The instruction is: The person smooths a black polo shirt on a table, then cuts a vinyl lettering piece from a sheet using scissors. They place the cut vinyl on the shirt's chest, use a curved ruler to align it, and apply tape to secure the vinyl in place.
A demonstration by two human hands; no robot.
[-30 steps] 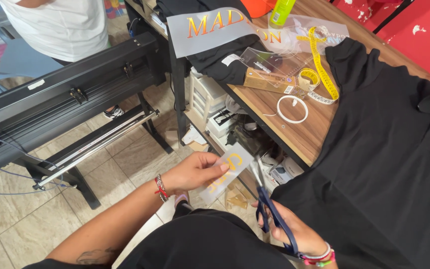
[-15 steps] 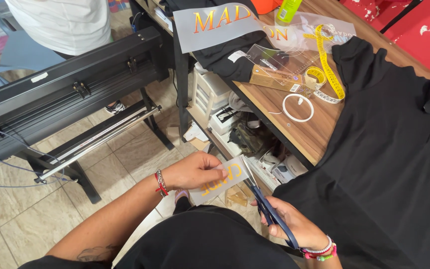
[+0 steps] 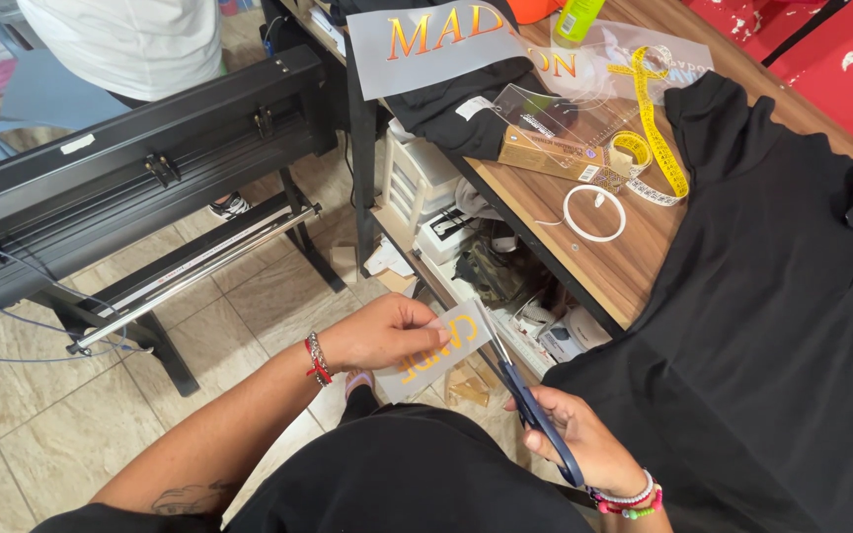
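Observation:
My left hand (image 3: 379, 334) pinches a small grey film sheet (image 3: 438, 350) with orange lettering, held over my lap below the table edge. My right hand (image 3: 577, 444) grips blue-handled scissors (image 3: 523, 400), whose blades point up and meet the sheet's right edge. Both wrists wear bead bracelets. A black polo shirt (image 3: 772, 296) lies spread over the wooden table (image 3: 634, 271) to my right and hangs down over its front edge.
On the table lie a yellow tape measure (image 3: 659, 148), a white tape ring (image 3: 594, 212), a clear ruler (image 3: 570, 118) and a larger lettered film sheet (image 3: 436, 39). A black cutting plotter (image 3: 130, 168) on a stand is at the left, another person (image 3: 120, 39) behind it. Clutter fills the shelves under the table.
The film sheet has turned in my left hand so its orange lettering shows. The scissors have moved up against its right edge.

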